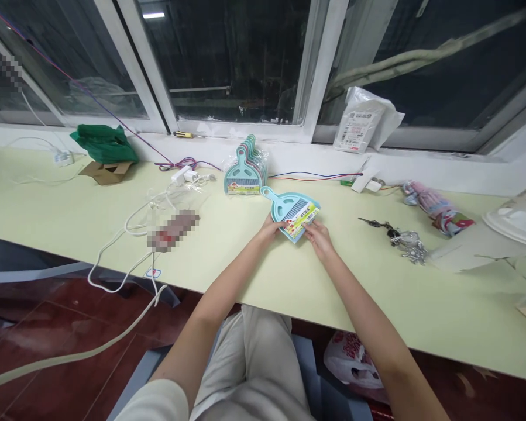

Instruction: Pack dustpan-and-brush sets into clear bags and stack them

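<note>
A small teal dustpan-and-brush set (292, 211) with a printed label lies flat on the pale green table (289, 280), its handle pointing away to the left. My left hand (269, 228) grips its near left edge. My right hand (319, 238) pinches its near right corner at the label. Behind it, a stack of several similar packaged sets (245, 169) leans against the window ledge.
White cables and chargers (166, 202) trail off the table's left edge. A green cloth (105, 143), a cardboard piece (107, 172) and a screwdriver (186, 135) lie far left. Keys (398, 237), a folded umbrella (436, 210) and plastic bags (517, 222) sit right.
</note>
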Action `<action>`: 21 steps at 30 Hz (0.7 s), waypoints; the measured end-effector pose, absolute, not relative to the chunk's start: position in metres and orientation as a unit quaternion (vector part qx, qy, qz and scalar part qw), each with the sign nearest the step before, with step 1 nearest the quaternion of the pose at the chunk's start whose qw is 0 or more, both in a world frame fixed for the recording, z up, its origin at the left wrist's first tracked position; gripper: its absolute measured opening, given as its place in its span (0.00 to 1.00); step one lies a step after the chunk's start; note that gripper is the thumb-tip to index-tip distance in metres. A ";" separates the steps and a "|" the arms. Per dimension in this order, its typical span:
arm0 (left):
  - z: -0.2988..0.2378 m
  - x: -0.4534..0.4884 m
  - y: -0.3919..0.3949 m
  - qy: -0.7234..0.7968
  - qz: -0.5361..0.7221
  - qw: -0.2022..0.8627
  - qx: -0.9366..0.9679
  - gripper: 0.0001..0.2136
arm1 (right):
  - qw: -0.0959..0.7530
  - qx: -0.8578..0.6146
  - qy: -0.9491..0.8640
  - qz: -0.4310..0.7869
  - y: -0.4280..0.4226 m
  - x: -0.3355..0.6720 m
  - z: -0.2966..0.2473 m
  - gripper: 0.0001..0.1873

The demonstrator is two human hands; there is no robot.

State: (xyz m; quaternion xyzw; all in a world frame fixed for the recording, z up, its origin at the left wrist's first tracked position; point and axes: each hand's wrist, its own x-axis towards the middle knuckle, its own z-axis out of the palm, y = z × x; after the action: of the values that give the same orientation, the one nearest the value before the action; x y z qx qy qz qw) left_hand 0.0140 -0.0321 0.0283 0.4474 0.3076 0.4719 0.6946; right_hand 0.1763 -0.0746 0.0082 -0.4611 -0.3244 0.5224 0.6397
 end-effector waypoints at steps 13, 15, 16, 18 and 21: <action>0.096 -0.158 0.007 0.723 0.250 0.042 0.643 0.21 | 0.684 -0.443 -0.279 0.508 -0.071 0.193 0.004 0.21; 0.104 -0.180 -0.005 0.734 0.208 0.036 0.646 0.20 | 0.689 -0.447 -0.269 0.504 -0.068 0.194 0.002 0.21; 0.107 -0.186 -0.011 0.734 0.199 0.035 0.648 0.19 | 0.690 -0.450 -0.264 0.502 -0.067 0.194 0.001 0.21; 0.108 -0.191 -0.022 0.730 0.198 0.031 0.653 0.19 | 0.693 -0.453 -0.252 0.500 -0.066 0.195 -0.001 0.20; 0.108 -0.189 -0.028 0.719 0.201 0.029 0.665 0.20 | 0.700 -0.457 -0.232 0.496 -0.066 0.197 0.000 0.19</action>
State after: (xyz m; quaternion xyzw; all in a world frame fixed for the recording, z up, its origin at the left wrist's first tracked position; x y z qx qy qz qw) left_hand -0.1890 -0.0276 0.1083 0.6647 0.7189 0.2013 0.0288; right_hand 0.1974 -0.0661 -0.0005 -0.4574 -0.2323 0.4961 0.7005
